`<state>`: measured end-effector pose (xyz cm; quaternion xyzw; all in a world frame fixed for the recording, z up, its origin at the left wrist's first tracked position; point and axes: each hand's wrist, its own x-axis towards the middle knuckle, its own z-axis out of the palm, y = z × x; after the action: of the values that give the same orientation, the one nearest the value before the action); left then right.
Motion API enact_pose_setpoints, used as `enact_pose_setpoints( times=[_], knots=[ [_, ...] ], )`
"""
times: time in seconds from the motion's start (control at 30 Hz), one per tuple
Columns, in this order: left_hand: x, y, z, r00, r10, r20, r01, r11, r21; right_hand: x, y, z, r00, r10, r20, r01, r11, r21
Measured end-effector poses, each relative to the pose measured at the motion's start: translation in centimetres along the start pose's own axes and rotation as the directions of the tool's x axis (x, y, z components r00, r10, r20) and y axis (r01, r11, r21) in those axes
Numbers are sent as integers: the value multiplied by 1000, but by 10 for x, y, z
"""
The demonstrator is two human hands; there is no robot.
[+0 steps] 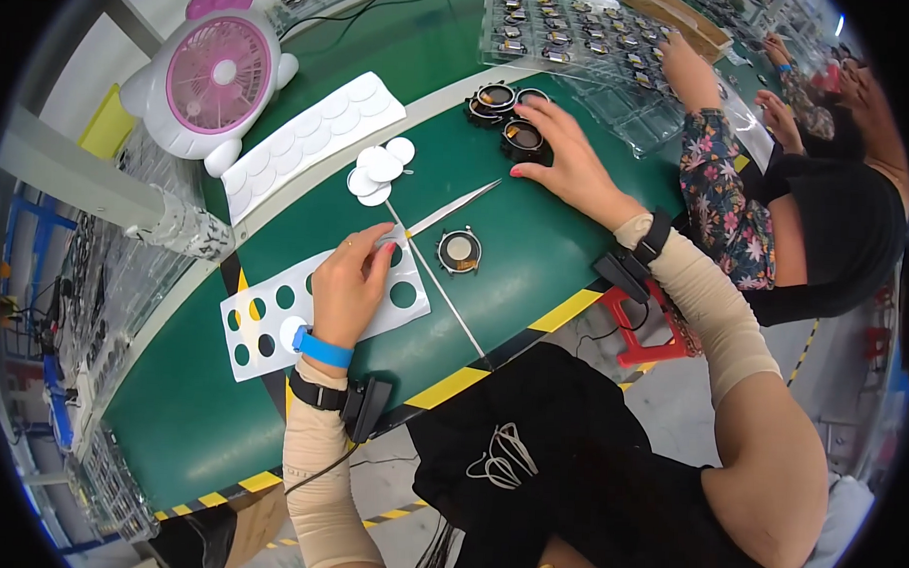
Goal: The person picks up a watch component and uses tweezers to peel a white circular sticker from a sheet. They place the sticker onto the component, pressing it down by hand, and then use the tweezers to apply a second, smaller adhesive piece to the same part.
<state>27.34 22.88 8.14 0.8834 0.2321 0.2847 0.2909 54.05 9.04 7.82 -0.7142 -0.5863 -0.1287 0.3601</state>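
My left hand (349, 288) is over a white sheet with round cut-outs (307, 304). Its thumb and forefinger are pinched together at the sheet's upper right; whatever is between them is too small to make out. Beside those fingertips lies a pair of pointed metal tweezers (457, 206), tip toward the upper right. A single round watch case (460, 250) with a pale disc inside rests below the tweezers. My right hand (576, 166) has thumb and fingers apart, reaching to a cluster of dark round watch cases (496, 97). The fingertips overlap the nearest case (523, 138); contact is unclear.
Loose white round discs (382, 165) lie beyond my left hand, near a white sheet of round stickers (314, 144). A pink and white fan (220, 74) stands far left. At the right, a co-worker's hand (688, 72) reaches over a clear tray of parts (558, 32).
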Motion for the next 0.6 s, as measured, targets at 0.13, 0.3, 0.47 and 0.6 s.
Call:
enact_pose_setpoints(
  times=[0.13,0.3,0.47,0.6],
  knots=[
    [-2,-8,1,1000,12,-2,-12,1000,25,-12,-35,-10,976,-210,56,206,976,69],
    [1,-3,1,999,42,-4,-42,999,15,-19,-74,15,922,-320,217,289,943,163],
    [2,-6,4,1000,13,2,-13,998,-63,-5,-66,36,915,-312,254,317,948,21],
    [2,-6,2,1000,-12,-11,10,990,-142,12,-67,32,884,-224,409,275,959,-68]
  ],
)
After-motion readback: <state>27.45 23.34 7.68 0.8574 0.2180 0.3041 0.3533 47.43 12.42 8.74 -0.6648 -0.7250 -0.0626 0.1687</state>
